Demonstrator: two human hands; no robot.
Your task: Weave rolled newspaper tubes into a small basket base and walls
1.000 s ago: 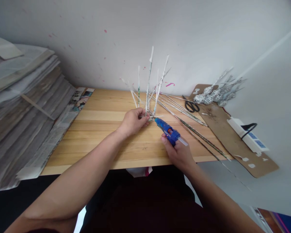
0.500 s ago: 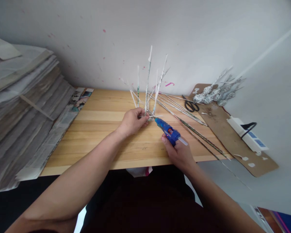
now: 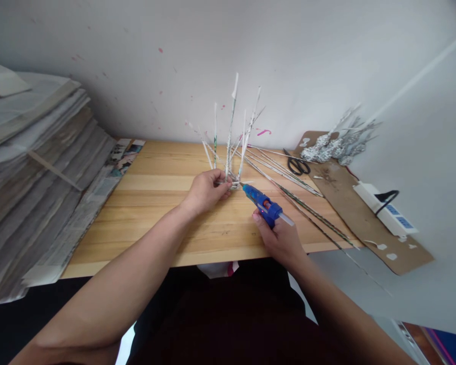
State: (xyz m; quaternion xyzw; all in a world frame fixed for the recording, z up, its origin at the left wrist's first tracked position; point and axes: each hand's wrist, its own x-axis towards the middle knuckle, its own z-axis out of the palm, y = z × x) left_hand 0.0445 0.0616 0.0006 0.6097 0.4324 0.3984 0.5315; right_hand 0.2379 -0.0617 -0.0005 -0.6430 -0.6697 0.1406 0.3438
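Note:
My left hand (image 3: 209, 190) pinches the low base of a woven frame of rolled paper sticks (image 3: 230, 132), several of which stick up like spokes. A short paper stick lies crosswise at the base, by my fingertips. In my right hand (image 3: 283, 241) is a blue hot glue gun (image 3: 261, 202) with a clear glue stick poking out of its back. Its nozzle points at the base, just right of my left fingertips; whether it touches the paper I cannot tell.
Loose rolled paper sticks (image 3: 304, 205) lie on the wooden table (image 3: 148, 213) at right. Black scissors (image 3: 298, 165), foil-like silvery bundles (image 3: 334, 147) and a white power strip (image 3: 385, 208) rest on or near brown cardboard (image 3: 338, 195). A tall newspaper stack (image 3: 41, 162) stands at left.
Very little differs. The whole view shifts slightly; both hands, the glue gun and the paper frame keep nearly the same places.

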